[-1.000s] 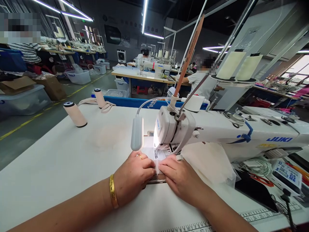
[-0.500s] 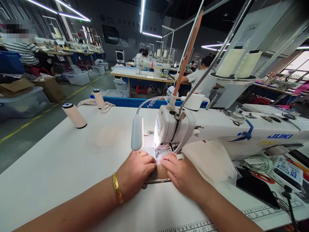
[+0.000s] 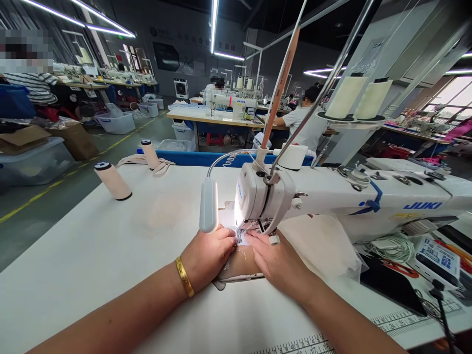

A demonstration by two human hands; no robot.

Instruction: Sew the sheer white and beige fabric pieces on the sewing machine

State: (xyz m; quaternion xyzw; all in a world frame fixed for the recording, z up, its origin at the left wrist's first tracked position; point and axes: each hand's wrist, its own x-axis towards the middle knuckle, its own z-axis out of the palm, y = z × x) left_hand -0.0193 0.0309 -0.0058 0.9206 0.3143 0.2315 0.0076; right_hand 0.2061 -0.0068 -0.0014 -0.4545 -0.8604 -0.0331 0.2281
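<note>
A white JUKI sewing machine (image 3: 332, 196) stands on a white table (image 3: 92, 246). My left hand (image 3: 206, 255), with a gold bangle on the wrist, and my right hand (image 3: 275, 258) lie side by side under the machine head. Both press their fingertips on a small white fabric piece (image 3: 241, 239) at the needle. The fingers hide most of the piece. A metal plate (image 3: 239, 276) shows between the hands. A grey lamp (image 3: 208, 205) on a flexible neck hangs just above my left hand.
Two cream thread cones (image 3: 112, 181) (image 3: 150, 154) stand at the table's far left, with a strap beside them. White fabric (image 3: 324, 246), coiled cable (image 3: 396, 246) and a black mat (image 3: 391, 285) lie right of the machine. Other people sit at machines behind.
Both hands have slid forward with the fabric piece, closer under the needle. More of the metal plate shows between them near the wrists.
</note>
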